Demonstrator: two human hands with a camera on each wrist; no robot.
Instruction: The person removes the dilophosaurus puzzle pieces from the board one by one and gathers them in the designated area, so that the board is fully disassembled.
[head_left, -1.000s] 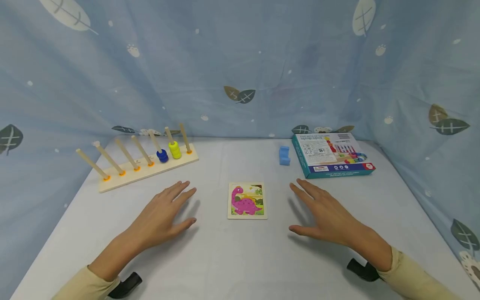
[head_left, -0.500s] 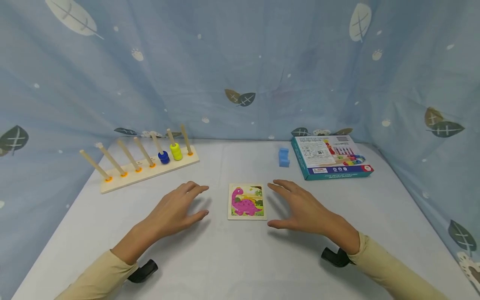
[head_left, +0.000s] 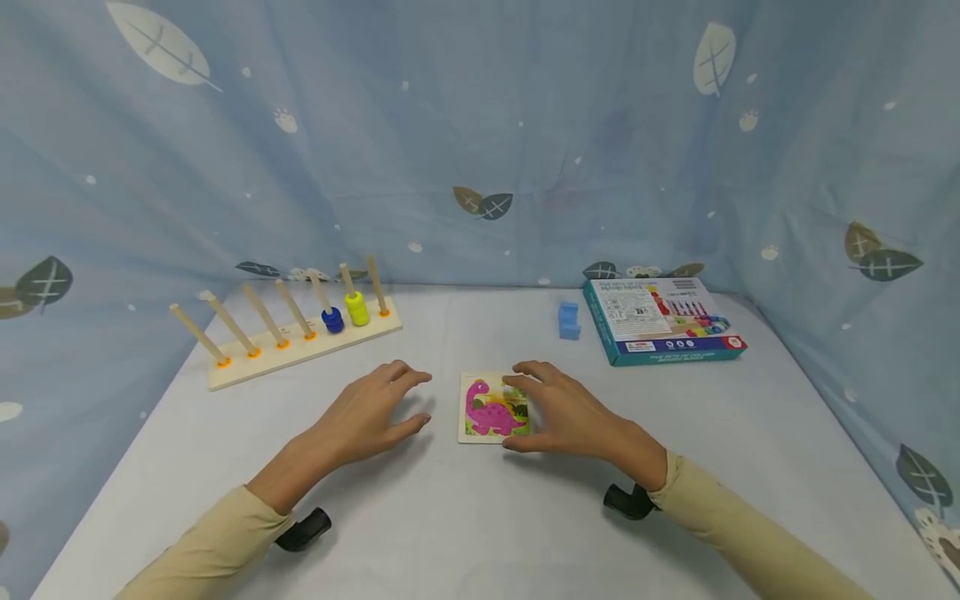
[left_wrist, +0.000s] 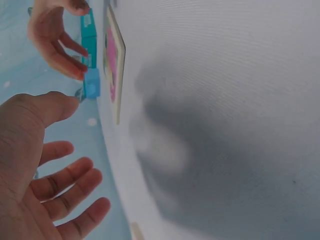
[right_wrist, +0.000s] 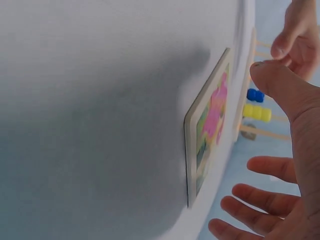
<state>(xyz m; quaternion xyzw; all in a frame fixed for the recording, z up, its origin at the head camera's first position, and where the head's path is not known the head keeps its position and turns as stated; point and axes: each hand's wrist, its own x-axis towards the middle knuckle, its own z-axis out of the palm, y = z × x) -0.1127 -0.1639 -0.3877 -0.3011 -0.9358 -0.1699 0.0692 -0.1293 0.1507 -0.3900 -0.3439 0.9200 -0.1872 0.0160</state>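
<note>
The person wears long beige sleeves (head_left: 217, 542), with a black, rounded tubular device (head_left: 303, 530) beneath each.

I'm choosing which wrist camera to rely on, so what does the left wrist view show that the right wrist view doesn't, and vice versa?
Only the left wrist view shows part of the teal box and the light blue block. Only the right wrist view shows the blue rings and yellow rings. Both show the dinosaur board, left hand and right hand.
</note>
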